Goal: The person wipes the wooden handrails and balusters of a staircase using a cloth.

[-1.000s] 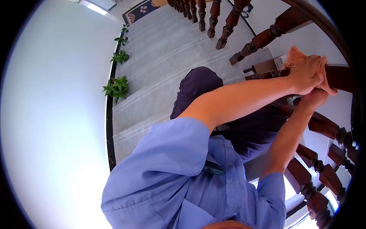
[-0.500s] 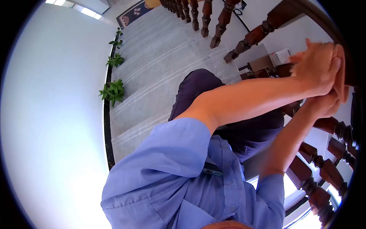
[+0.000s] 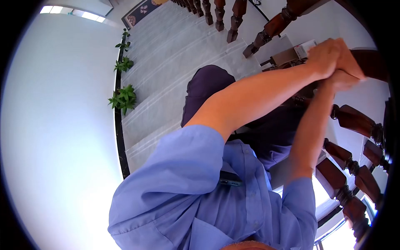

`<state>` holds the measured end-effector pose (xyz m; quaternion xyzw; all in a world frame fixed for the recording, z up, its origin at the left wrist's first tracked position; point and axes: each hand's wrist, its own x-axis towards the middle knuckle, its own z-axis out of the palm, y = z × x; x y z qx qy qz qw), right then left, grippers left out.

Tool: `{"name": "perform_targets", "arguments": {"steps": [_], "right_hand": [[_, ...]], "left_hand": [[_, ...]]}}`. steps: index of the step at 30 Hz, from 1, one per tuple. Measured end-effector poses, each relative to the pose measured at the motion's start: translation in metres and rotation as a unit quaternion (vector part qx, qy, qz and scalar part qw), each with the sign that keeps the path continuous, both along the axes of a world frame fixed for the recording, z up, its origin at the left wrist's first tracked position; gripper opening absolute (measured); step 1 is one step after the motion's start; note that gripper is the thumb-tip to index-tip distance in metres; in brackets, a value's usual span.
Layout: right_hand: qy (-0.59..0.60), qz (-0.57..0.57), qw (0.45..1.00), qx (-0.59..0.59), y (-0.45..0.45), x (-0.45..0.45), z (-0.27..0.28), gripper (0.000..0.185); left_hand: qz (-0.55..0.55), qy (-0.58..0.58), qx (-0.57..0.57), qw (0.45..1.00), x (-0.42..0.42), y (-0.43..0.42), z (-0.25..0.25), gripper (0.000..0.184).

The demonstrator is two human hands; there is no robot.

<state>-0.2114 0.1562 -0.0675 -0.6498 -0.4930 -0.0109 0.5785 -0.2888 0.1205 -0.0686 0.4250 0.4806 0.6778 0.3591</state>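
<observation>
An orange-pink cloth (image 3: 349,58) is bunched between my two hands beside the dark wooden handrail (image 3: 371,64). My left hand (image 3: 326,58), at the end of the arm that crosses my body, is closed on the cloth from the near side. Just below it, my right hand (image 3: 345,80) grips the cloth's lower part; motion blurs its fingers somewhat. Whether the cloth touches the rail behind it I cannot tell.
Turned dark balusters (image 3: 356,121) line the right side. Grey stone steps (image 3: 162,79) run down ahead, with potted plants (image 3: 124,99) along the white wall (image 3: 58,125). A box (image 3: 305,49) stands beyond the railing. A phone (image 3: 230,179) sits against my shirt.
Both hands have moved left in view, away from the far right part of the railing, with the cloth between them. My view has shifted slightly.
</observation>
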Motion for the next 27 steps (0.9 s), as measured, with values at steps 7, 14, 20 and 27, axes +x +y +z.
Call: {"name": "perform_targets", "arguments": {"steps": [7,14,20,27], "right_hand": [[0.460,0.282,0.841,-0.018,-0.033,-0.023,-0.130,0.079],[0.409,0.198,0.834,-0.312,-0.033,0.009,-0.191,0.061],[0.514,0.289,0.750,-0.302,-0.094,0.019,-0.168,0.044],[0.599,0.337,0.682,-0.251,-0.169,0.036,-0.119,0.028]], "left_hand": [[-0.062,0.021,-0.195,0.979,-0.014,-0.004,-0.132,0.049],[-0.101,0.128,-0.187,0.969,-0.019,-0.013,-0.143,0.040],[0.022,0.180,-0.304,0.935,-0.013,-0.053,-0.093,0.044],[-0.162,-0.161,-0.208,0.951,0.004,-0.069,-0.142,0.022]]}}
